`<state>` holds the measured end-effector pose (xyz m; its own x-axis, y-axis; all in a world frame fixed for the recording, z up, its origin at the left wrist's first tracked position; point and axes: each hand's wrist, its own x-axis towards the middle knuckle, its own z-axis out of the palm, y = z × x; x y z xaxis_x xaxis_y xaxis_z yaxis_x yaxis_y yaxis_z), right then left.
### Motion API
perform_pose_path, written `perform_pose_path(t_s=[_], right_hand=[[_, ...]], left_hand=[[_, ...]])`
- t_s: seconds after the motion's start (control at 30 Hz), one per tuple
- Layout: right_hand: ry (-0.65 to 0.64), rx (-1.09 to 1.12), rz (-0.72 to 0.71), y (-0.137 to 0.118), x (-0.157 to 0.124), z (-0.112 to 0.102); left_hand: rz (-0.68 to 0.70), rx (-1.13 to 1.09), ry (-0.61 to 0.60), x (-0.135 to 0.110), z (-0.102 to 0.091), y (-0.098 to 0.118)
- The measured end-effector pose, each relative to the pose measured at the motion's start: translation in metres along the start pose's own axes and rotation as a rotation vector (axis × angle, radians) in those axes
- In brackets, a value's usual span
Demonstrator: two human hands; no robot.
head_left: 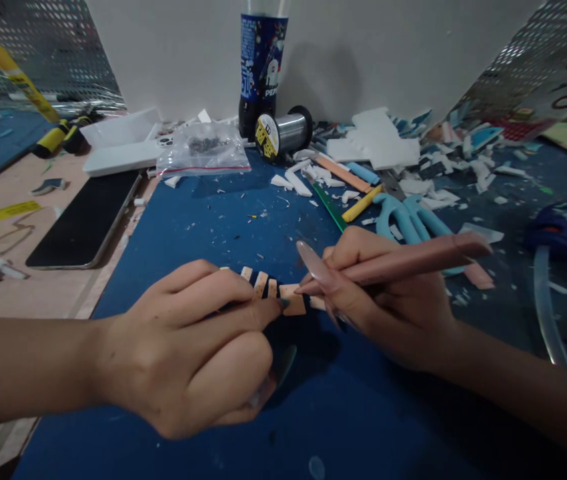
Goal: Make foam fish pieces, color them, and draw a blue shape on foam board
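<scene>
Pale orange piece (295,306) lies flat on the blue bench (203,227), in the gap between the two hands. Left hand (198,347): fingers curled, palm down, one fingertip set on the left part of the piece; thumb apart, lower down. Whether anything is pinched beneath those fingers cannot be told. Right hand (393,303): closed in a writing grip around a pink pen-like tool (413,260). Key relation: piece sits to the right of the left fingertips and to the left of the right hand; the left is nearer, in contact, while the right reaches it through the tool. Tool axis runs crosswise, tip leftward at the piece's upper edge; actual contact unclear. Narrow speckled strips (260,285) stand just left of the piece, long axes pointing roughly away from the person; any join is hidden.
</scene>
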<state>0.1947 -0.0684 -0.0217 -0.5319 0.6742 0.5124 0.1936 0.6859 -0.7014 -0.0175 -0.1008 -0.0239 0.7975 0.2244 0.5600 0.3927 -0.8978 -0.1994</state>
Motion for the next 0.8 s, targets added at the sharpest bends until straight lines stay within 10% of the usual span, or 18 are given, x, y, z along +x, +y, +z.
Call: perform_pose_path(t_s=[0.8], right_hand=[[-0.033, -0.052, -0.030, 0.0008, 0.0013, 0.0001]], left_hand=[[-0.004, -0.024, 0.035, -0.0021, 0.0010, 0.0019]])
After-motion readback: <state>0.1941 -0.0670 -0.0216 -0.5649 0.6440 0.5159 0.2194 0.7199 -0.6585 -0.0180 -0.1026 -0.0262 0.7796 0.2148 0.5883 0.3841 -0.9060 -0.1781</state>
